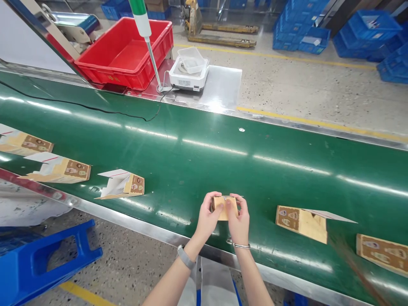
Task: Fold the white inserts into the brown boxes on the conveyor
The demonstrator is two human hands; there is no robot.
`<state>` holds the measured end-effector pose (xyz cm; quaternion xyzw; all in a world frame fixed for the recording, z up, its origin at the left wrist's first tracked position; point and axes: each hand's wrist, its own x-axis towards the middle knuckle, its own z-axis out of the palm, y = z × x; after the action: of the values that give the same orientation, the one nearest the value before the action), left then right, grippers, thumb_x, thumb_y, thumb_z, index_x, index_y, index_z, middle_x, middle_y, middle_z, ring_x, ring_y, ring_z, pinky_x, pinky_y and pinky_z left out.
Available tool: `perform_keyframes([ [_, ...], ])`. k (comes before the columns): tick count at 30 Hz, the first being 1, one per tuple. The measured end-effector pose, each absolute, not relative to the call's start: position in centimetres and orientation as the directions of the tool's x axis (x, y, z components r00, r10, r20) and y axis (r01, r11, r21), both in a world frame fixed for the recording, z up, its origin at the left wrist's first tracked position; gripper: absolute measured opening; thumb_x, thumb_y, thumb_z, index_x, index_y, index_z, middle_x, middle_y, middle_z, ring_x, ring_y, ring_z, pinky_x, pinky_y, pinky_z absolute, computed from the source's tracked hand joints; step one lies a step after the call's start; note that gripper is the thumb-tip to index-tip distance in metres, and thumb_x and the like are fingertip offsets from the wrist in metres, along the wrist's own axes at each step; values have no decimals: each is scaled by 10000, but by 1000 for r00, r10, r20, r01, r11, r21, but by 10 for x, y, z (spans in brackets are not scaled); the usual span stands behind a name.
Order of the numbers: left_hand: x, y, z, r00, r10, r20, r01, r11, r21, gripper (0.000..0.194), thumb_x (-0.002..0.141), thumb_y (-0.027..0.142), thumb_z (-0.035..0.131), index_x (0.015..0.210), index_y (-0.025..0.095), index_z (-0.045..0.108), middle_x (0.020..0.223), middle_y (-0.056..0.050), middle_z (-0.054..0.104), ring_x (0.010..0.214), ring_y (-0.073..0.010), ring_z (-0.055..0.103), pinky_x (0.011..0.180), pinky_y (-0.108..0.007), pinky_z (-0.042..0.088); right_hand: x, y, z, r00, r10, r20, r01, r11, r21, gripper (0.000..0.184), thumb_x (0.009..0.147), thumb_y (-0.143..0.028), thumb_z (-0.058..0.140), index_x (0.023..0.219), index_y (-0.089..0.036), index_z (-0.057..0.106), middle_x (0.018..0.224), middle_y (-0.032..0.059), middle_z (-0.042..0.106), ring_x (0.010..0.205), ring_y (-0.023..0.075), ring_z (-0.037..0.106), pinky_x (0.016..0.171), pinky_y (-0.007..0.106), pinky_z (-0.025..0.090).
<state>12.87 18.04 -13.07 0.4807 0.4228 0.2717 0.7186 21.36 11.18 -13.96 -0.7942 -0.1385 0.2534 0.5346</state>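
Note:
Both of my hands grip one small brown cardboard box (225, 207) over the near edge of the green conveyor belt (204, 161). My left hand (207, 221) wraps its left side, with the thumb pressed on top. My right hand (239, 223) holds the right side, fingers curled over the box's top edge. A watch sits on my left wrist and a thin bracelet on my right.
Several similar boxes with open white flaps lie on the belt: three at the left (123, 185), two at the right (301, 221). Behind the belt stand a red crate (127, 51), a white scale (188, 73) carrying a clear tray, and a pole. A blue stool (47, 259) stands at lower left.

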Motion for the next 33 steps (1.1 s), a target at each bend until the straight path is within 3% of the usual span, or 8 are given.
perform_keyframes([
  [8, 155, 161, -133, 501, 824, -265, 6, 302, 953, 127, 904, 284, 612, 995, 201, 637, 1178, -92, 675, 1113, -233, 652, 1014, -407, 495, 229, 93, -143, 838, 487, -247, -47, -386, -921, 469, 830, -577, 639, 1124, -211, 639, 1150, 110, 666, 938, 236, 633, 761, 358, 531],
  [11, 147, 158, -133, 638, 755, -152, 7, 192, 981, 569, 801, 403, 776, 1299, 237, 558, 1491, -138, 514, 1402, -320, 488, 1162, -521, 396, 237, 77, -144, 778, 557, -291, -85, -365, -927, 496, 870, -558, 617, 1234, -222, 613, 1228, 123, 662, 935, 236, 667, 763, 368, 562],
  [14, 130, 158, -134, 786, 618, -12, 40, -32, 999, 1055, 612, 413, 930, 1498, 290, 370, 1632, -149, 338, 1536, -371, 282, 1235, -597, 281, 247, 55, -139, 637, 731, -243, -12, -305, -952, 642, 850, -540, 672, 1401, -244, 528, 1410, 138, 588, 1131, 281, 656, 874, 403, 580],
  [19, 119, 172, -136, 834, 540, 117, 24, -247, 969, 592, 842, 322, 771, 1377, 305, 519, 1567, -130, 452, 1476, -285, 426, 1189, -528, 409, 269, 33, -114, 565, 824, -33, 320, -255, -912, 839, 834, -444, 751, 1551, -320, 333, 1598, 123, 403, 1320, 300, 560, 959, 443, 574],
  [23, 126, 184, -140, 844, 512, 160, 20, -329, 944, 332, 849, 317, 759, 1164, 269, 665, 1516, -115, 532, 1466, -276, 448, 1188, -542, 417, 276, 29, -116, 406, 905, 128, 638, -180, -749, 665, 867, -430, 734, 1477, -365, 478, 1583, 91, 444, 1373, 334, 527, 1036, 528, 532],
  [27, 136, 173, -146, 827, 542, 148, 20, -292, 956, 286, 813, 328, 792, 1064, 232, 693, 1460, -137, 594, 1456, -289, 466, 1172, -560, 432, 273, 19, -144, 393, 889, 236, 766, -174, -619, 624, 946, -377, 649, 1525, -351, 417, 1587, 106, 441, 1386, 349, 523, 1032, 573, 532],
  [30, 146, 156, -140, 794, 594, 129, 69, -300, 952, 276, 823, 317, 784, 1069, 243, 684, 1434, -131, 620, 1462, -299, 457, 1212, -637, 321, 277, 8, -154, 423, 856, 297, 789, -187, -585, 522, 967, -319, 617, 1471, -376, 494, 1503, 69, 553, 1384, 341, 529, 1088, 597, 490],
  [33, 142, 145, -121, 844, 533, 65, 131, -322, 938, 578, 794, 303, 800, 1323, 280, 568, 1538, -131, 513, 1486, -314, 417, 1230, -666, 248, 288, -3, -151, 408, 873, 265, 768, -172, -616, 450, 971, -283, 599, 1397, -425, 571, 1430, 29, 623, 1348, 296, 565, 1152, 526, 460],
])
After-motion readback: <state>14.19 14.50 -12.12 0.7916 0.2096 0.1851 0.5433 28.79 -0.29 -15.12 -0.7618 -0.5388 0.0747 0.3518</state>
